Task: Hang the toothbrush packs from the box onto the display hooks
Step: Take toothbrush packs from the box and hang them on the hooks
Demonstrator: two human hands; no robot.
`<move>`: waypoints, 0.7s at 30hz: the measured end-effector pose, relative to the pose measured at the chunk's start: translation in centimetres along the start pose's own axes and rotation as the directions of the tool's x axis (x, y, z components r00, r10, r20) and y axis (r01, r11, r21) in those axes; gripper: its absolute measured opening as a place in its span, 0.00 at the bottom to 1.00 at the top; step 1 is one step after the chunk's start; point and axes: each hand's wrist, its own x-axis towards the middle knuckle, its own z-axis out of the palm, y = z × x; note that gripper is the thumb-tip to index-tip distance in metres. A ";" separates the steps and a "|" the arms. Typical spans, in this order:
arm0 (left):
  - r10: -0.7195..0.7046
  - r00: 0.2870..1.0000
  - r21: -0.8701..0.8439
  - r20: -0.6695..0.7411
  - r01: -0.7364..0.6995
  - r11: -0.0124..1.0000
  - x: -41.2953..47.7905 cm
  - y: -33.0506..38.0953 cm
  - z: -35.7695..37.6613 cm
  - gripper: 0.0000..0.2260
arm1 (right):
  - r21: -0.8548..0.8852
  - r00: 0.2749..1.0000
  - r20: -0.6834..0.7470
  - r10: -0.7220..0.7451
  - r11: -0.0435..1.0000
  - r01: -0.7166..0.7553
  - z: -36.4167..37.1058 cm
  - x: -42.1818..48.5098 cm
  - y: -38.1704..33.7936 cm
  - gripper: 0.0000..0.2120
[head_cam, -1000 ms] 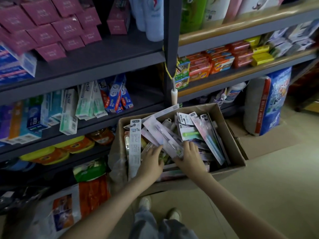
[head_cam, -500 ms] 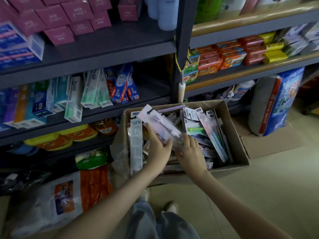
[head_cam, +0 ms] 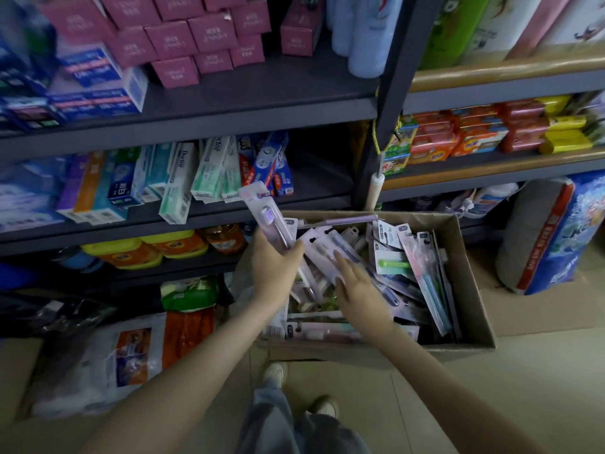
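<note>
"Doctor" is running lengthwise along pale green-and-white toothpaste boxes (head_cam: 178,181) leaning on the left middle shelf (head_cam: 314,188). Print on the toothbrush packs (head_cam: 389,253) in the box (head_cam: 471,290) is showing too blurred to read.

The lower half of the toothbrush pack (head_cam: 265,212) is hidden behind the left hand (head_cam: 274,268). The right hand (head_cam: 360,291) covers some of the packs (head_cam: 422,257) in the cardboard box (head_cam: 471,283). Their print is too small to read. The boxes (head_cam: 23,70) on the far left shelves are blurred. The top edge cuts off the pale blue bottles (head_cam: 363,31).
</note>
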 end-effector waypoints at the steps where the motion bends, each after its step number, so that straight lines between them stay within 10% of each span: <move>1: -0.007 1.000 0.026 0.012 0.006 1.000 0.4 -0.3 -0.7 0.18 | -0.031 0.996 0.004 0.093 0.995 -0.093 -0.1 0.6 0.5 0.26; 7: 0.002 0.999 0.140 0.040 -0.007 0.990 0.7 -1.4 -3.6 0.16 | -0.364 0.948 0.117 0.295 0.901 -0.236 1.2 3.3 1.6 0.25; 21: -0.024 0.993 0.260 0.112 -0.006 0.966 -0.2 -3.6 -3.8 0.18 | -0.310 0.920 0.250 0.303 0.925 -0.220 1.5 3.3 1.0 0.29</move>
